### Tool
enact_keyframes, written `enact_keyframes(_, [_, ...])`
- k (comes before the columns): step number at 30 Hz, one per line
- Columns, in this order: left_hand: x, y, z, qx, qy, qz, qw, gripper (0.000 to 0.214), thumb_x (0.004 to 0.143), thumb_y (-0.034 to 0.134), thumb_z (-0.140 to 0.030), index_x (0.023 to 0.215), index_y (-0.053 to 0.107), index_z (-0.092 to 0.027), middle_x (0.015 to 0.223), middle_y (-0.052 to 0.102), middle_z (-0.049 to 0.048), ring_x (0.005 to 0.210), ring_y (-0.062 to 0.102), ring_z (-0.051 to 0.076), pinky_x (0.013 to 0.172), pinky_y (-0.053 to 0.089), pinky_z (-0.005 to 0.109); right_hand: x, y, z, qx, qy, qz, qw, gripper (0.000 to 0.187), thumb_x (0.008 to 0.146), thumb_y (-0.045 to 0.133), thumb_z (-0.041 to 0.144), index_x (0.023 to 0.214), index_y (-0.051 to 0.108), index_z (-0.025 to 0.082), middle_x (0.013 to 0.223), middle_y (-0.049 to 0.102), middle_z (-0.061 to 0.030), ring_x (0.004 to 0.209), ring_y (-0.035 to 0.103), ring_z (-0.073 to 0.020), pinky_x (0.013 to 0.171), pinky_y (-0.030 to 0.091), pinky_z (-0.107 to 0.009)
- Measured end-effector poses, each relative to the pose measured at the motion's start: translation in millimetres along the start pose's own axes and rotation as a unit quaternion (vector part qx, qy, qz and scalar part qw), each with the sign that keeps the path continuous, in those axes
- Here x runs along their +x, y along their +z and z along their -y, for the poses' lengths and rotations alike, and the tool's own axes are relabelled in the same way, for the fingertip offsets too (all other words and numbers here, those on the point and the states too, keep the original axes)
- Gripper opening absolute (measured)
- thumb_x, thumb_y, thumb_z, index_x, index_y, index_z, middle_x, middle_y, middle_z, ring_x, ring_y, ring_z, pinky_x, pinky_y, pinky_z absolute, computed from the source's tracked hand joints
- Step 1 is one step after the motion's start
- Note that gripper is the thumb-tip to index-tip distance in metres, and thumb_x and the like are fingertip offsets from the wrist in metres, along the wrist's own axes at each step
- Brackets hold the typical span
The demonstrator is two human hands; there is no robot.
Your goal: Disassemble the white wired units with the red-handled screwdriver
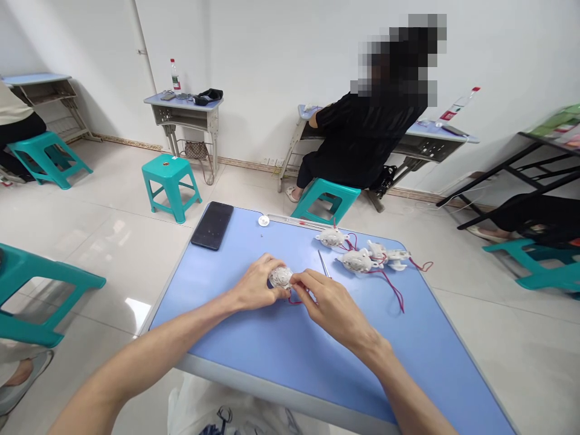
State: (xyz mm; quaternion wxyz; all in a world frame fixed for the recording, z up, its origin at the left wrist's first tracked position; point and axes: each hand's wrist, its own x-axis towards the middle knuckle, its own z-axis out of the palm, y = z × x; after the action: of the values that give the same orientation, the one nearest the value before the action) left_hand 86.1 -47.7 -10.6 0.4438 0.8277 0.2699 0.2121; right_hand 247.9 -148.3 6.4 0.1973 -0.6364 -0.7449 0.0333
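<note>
My left hand is closed around a rounded white plastic part with a bumpy top, just above the blue desk. My right hand pinches at the right edge of that part; whatever lies between its fingertips is hidden. A red wire shows below the part, between the two hands. Beyond my right hand a thin metal screwdriver lies with its near end hidden. Similar white parts with red wires, one at the back and one nearer, rest at the desk's right side.
A black phone lies at the desk's far left corner. Near the back edge sits a small white disc. A person in black sits on a green stool ahead. Another green stool stands beyond the desk's left side.
</note>
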Motion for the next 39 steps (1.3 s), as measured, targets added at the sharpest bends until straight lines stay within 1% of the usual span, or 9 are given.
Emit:
enact_keyframes(4, [0,0.7,1,-0.001,0.005,-0.002,1.000,0.038,0.070,0.075,-0.023,0.104,0.060,-0.019,0.100,0.055,0.0035,0.089,0.055,0.020,0.080,0.045,0.033,-1,0,-1,0.018,0.004,-0.010,1.000,0.016,0.096,0.045,0.023,0.100,0.060,0.021,0.088,0.066,-0.0048,0.074,0.063,-0.0179,0.064,0.047,-0.030])
enact_keyframes(7, [0,0.8,1,-0.001,0.007,-0.002,1.000,0.038,0.070,0.076,-0.023,0.104,0.060,-0.019,0.099,0.054,0.0034,0.089,0.054,0.020,0.080,0.045,0.033,0,2,-2,-0.006,0.010,-0.020,1.000,0.014,0.096,0.047,0.026,0.095,0.060,0.021,0.086,0.067,-0.0047,0.073,0.063,-0.0180,0.061,0.045,-0.029])
enact_keyframes(10, [0,0.5,0,0.000,0.003,-0.003,1.000,0.038,0.070,0.076,-0.024,0.104,0.061,-0.019,0.098,0.054,0.0031,0.089,0.054,0.020,0.080,0.045,0.033,1,2,-1,-0.028,0.001,-0.017,0.999,0.019,0.097,0.044,0.024,0.088,0.060,0.021,0.082,0.066,-0.0037,0.068,0.061,-0.0165,0.059,0.043,-0.028])
enact_keyframes(16, [0,0.4,1,0.001,0.001,-0.003,1.000,0.037,0.070,0.076,-0.025,0.104,0.061,-0.020,0.098,0.054,0.0028,0.088,0.055,0.019,0.080,0.045,0.032,1,-1,1,-0.037,-0.035,-0.028,0.998,0.024,0.099,0.038,0.021,0.094,0.061,0.020,0.082,0.065,-0.0046,0.068,0.060,-0.0166,0.060,0.043,-0.029])
enact_keyframes(22, [0,0.3,0,-0.009,-0.001,-0.004,1.000,0.037,0.069,0.076,-0.024,0.103,0.062,-0.020,0.100,0.055,0.0038,0.090,0.055,0.020,0.082,0.045,0.034,2,-6,-2,0.050,-0.003,-0.027,0.998,0.020,0.098,0.040,0.022,0.092,0.059,0.022,0.082,0.064,-0.0039,0.070,0.060,-0.0169,0.063,0.046,-0.029])
enact_keyframes(25, [0,0.4,0,-0.007,-0.005,-0.005,1.000,0.038,0.069,0.076,-0.025,0.104,0.062,-0.020,0.100,0.055,0.0038,0.090,0.055,0.020,0.082,0.045,0.034,5,-10,-7,0.114,0.007,-0.049,0.992,0.016,0.096,0.044,0.024,0.089,0.059,0.022,0.081,0.065,-0.0032,0.070,0.061,-0.0160,0.064,0.048,-0.029])
enact_keyframes(28, [0,0.8,2,-0.005,-0.004,-0.007,1.000,0.042,0.068,0.078,-0.026,0.106,0.061,-0.020,0.101,0.055,0.0037,0.091,0.055,0.021,0.083,0.046,0.034,18,-11,-17,0.148,0.011,-0.088,0.985,0.015,0.094,0.048,0.026,0.087,0.060,0.022,0.080,0.065,-0.0028,0.072,0.061,-0.0160,0.065,0.049,-0.029])
enact_keyframes(31, [0,1.2,5,0.005,0.003,-0.006,1.000,0.044,0.068,0.078,-0.028,0.107,0.061,-0.019,0.100,0.054,0.0037,0.091,0.055,0.021,0.083,0.046,0.035,40,-5,-29,0.154,-0.021,-0.108,0.982,0.015,0.093,0.049,0.026,0.085,0.061,0.021,0.081,0.065,-0.0035,0.073,0.061,-0.0169,0.069,0.050,-0.031])
enact_keyframes(39, [0,3.1,8,-0.001,0.003,-0.013,1.000,0.041,0.066,0.080,-0.024,0.103,0.062,-0.020,0.100,0.055,0.0039,0.093,0.055,0.022,0.087,0.047,0.037,105,41,-52,0.117,-0.110,-0.101,0.982,0.015,0.093,0.050,0.020,0.089,0.064,0.020,0.091,0.068,-0.0061,0.086,0.064,-0.0178,0.078,0.051,-0.031])
